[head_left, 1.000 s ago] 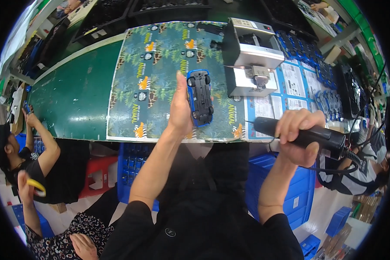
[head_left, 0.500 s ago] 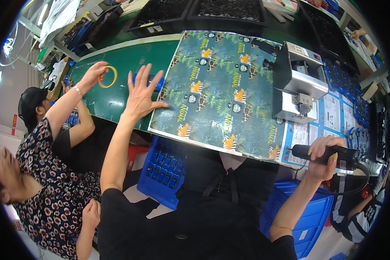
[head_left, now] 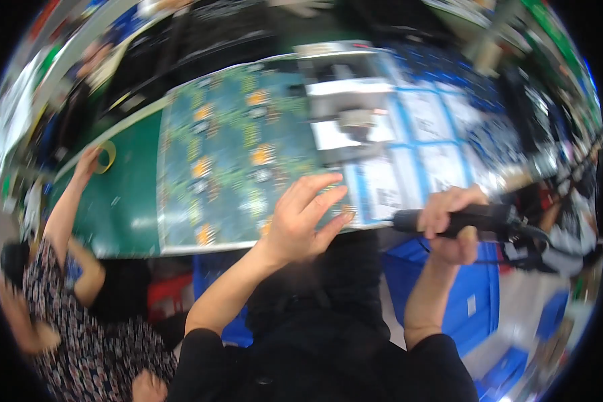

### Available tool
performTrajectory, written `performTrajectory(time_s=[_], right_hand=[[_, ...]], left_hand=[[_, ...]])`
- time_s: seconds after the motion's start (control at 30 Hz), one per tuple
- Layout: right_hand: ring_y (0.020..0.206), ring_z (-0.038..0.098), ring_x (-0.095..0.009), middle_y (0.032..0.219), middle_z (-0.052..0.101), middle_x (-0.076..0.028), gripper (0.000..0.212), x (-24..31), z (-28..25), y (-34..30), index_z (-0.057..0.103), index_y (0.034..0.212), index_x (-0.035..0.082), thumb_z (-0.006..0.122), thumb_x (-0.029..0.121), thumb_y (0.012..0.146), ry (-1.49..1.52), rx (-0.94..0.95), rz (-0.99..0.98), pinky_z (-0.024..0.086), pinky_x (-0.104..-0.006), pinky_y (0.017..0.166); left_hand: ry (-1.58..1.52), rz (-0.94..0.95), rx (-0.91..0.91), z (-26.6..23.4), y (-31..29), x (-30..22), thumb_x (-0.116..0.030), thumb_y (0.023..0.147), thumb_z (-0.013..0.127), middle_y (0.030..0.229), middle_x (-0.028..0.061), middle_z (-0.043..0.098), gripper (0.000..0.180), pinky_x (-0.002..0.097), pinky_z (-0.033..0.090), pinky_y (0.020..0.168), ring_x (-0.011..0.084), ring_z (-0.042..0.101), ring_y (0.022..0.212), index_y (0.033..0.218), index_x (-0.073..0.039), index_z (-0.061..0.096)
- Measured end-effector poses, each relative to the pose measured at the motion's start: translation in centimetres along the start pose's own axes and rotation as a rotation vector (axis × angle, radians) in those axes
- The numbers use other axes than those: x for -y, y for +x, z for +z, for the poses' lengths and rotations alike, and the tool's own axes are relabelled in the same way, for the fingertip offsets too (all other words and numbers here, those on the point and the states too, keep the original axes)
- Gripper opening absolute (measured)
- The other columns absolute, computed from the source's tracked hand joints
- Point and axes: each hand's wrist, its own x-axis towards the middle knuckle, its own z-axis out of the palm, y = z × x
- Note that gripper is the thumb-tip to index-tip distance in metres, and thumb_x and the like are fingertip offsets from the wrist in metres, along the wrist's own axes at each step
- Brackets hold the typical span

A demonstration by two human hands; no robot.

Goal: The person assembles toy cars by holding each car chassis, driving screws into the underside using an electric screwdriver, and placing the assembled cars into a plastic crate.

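My right hand [head_left: 449, 224] is wrapped around a black corded electric screwdriver [head_left: 489, 222], held level just off the table's near edge, its narrower end toward the left. My left hand [head_left: 305, 218] is over the near right part of a printed jungle-pattern sheet [head_left: 234, 154], fingers apart and curved, with nothing visible in them. Beyond it stands a silver-and-black bench device [head_left: 348, 107] with a small metal fixture [head_left: 356, 124] at its front. Motion blur hides the fine detail.
Blue-edged paper sheets [head_left: 432, 120] lie right of the device, with rows of blue parts [head_left: 442, 70] behind. A co-worker's hand [head_left: 89, 159] holds a yellow tape roll [head_left: 107, 157] over the green table [head_left: 124, 194]. Blue crates [head_left: 465, 298] stand below the edge.
My left hand has moved right, away from a blue item at the sheet's left edge. The view has swung right. The screwdriver stays in my right hand.
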Motion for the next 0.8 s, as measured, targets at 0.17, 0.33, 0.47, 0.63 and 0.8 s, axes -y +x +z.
performTrajectory(time_s=[0.17,0.33,0.47,0.63,0.8], right_hand=[[0.048,0.052,-0.015,0.064,0.054,-0.006,0.044,5.0,-1.0,-1.6,0.051,0.095,0.000,0.075,0.035,0.082,-0.103,-0.073,-0.010,0.048,-0.0286,0.047],[0.049,0.055,-0.017,0.066,0.057,-0.008,0.048,7.7,-2.4,-2.6,0.053,0.095,-0.003,0.081,0.032,0.078,-0.100,-0.116,0.038,0.050,-0.0287,0.047],[0.056,0.058,-0.014,0.067,0.060,-0.008,0.044,8.7,-3.9,-3.4,0.058,0.098,-0.003,0.085,0.015,0.069,-0.100,-0.180,0.064,0.050,-0.0247,0.054],[0.056,0.057,-0.013,0.068,0.060,-0.008,0.045,9.3,-5.1,-3.2,0.057,0.098,-0.003,0.086,0.016,0.069,-0.135,-0.155,0.109,0.049,-0.0238,0.053],[0.050,0.053,-0.014,0.066,0.054,-0.006,0.053,9.0,-5.2,-3.3,0.051,0.100,-0.001,0.081,0.037,0.079,-0.258,-0.234,0.060,0.048,-0.0260,0.048]], left_hand=[[-0.518,-0.185,0.171,11.8,6.9,-4.2,-0.005,0.080,0.073,0.114,0.0202,0.063,0.040,0.0362,0.053,0.078,0.0297,0.065,0.093,0.116,0.004,0.059],[-0.381,-0.493,0.193,29.1,15.0,-2.5,-0.042,0.080,0.075,0.115,0.0252,0.062,0.069,0.0377,0.054,0.077,0.0273,0.067,0.093,0.119,0.011,0.055],[-0.162,-0.714,0.436,32.3,20.3,-2.8,-0.053,0.076,0.074,0.099,0.0242,0.068,0.072,0.0376,0.055,0.071,0.0274,0.070,0.080,0.102,0.012,0.061],[-0.579,-0.841,0.276,33.2,19.7,-0.9,-0.023,0.072,0.086,0.082,0.0148,0.068,0.046,0.0302,0.053,0.058,0.0172,0.065,0.064,0.096,0.007,0.060],[-1.002,-0.829,0.110,27.4,16.8,-3.3,-0.008,0.070,0.084,0.089,0.0118,0.068,0.041,0.0288,0.053,0.068,0.0168,0.066,0.081,0.100,0.005,0.060]])
